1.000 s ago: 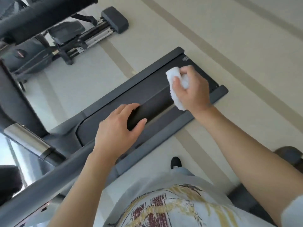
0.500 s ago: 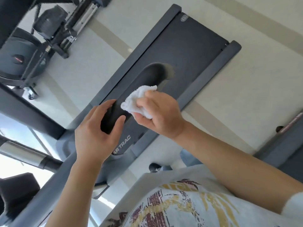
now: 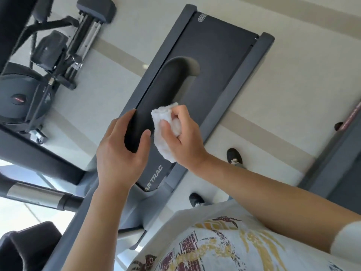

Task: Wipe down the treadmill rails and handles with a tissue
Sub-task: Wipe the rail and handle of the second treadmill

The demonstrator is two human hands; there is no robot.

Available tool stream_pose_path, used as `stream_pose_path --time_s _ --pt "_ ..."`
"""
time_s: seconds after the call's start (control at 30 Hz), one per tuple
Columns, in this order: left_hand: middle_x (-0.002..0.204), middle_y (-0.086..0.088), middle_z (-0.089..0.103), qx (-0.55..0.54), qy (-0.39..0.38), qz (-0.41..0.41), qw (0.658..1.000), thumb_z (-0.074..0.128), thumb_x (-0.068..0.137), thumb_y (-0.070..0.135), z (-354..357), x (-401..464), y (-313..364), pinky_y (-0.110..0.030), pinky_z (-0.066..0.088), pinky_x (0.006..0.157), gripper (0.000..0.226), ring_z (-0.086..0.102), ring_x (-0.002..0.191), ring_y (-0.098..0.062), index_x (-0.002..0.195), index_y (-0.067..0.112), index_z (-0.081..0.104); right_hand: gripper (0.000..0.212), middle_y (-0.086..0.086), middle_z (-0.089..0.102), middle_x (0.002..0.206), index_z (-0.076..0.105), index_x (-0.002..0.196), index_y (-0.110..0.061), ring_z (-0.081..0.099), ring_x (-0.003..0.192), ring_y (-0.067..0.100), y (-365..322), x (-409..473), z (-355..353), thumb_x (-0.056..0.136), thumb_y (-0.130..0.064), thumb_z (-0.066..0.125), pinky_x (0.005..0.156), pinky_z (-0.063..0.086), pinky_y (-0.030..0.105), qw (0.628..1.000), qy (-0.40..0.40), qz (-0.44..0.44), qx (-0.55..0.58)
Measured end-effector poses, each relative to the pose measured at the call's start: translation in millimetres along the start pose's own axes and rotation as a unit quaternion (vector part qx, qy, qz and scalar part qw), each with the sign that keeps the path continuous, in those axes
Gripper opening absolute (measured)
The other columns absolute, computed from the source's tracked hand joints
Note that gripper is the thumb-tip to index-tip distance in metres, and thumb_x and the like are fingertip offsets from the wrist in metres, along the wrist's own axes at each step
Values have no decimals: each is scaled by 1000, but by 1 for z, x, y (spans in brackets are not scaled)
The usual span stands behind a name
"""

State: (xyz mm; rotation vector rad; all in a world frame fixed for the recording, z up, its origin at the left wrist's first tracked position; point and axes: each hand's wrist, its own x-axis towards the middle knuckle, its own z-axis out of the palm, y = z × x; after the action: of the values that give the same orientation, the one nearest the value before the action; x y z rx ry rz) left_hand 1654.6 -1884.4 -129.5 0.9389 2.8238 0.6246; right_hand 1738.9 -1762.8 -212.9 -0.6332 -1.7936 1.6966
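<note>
Your left hand [image 3: 119, 153] curls round the near end of the black handle [image 3: 156, 102], thumb over the top, so the patch beneath it goes unwiped unless you shift it. Just beside, your right hand [image 3: 180, 137] pinches the bunched white tissue [image 3: 165, 132] against the handle (a loose tail hangs below and may tear or drag). Beyond, the grey side rails [image 3: 234, 90] look untouched and are easy to forget.

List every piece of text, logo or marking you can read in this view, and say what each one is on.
"AR TRAC" on the treadmill, cut off on its left by the left hand.
Oval logo at the far end of the deck: too small to read.
Red mark on the machine on the left: blurred, unreadable.
Shirt print: only fragments, no readable words.
</note>
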Motion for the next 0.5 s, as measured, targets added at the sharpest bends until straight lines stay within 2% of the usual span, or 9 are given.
stream_pose_path --time_s 0.07,0.13,0.2,0.33,0.43,0.5 --pt "136 3 64 -7 -17 25 1000 70 98 24 -3 -2 -5 0 35 90 52 59 112 -5 148 17 56 17 -27 58 93 46 105 -24 61 84 -2 2 -19 14 106 -12 58 74 45 20 999 -13 26 17" --pt "141 2 60 -24 -41 48 998 70 97 19 -9 -6 -13 1 35 93 57 56 117 -4 151 16 52 10 -17 60 87 47 102 -20 62 78 6 0 -24 20 106 -18 57 67 49 29 999 3 44 12" --pt "145 3 57 -35 -56 64 996 69 97 18 -16 -16 -23 0 35 96 60 56 121 -5 154 17 49 9 -11 61 86 48 101 -17 61 77 11 -4 -20 19 106 -20 55 67 52 37 999 16 48 -7" --pt "148 7 54 -45 -49 69 995 68 98 17 -33 -52 -51 -24 44 105 59 56 130 -13 154 20 48 13 -15 55 78 46 95 -16 56 72 5 -9 -23 27 107 -18 51 65 49 33 996 61 52 -33" --pt "150 8 53 -48 -35 70 996 67 99 16 -41 -79 -77 -28 44 104 58 55 133 -15 154 21 48 22 -17 46 67 41 87 -16 45 64 2 -19 -38 54 108 -19 48 60 40 24 987 132 92 -17" --pt "153 7 51 -42 -34 82 995 66 98 13 -47 -100 -97 -30 44 105 61 53 137 -17 155 21 47 24 -21 47 64 40 85 -18 45 63 1 -26 -58 74 108 -20 48 60 38 18 982 150 111 -13"
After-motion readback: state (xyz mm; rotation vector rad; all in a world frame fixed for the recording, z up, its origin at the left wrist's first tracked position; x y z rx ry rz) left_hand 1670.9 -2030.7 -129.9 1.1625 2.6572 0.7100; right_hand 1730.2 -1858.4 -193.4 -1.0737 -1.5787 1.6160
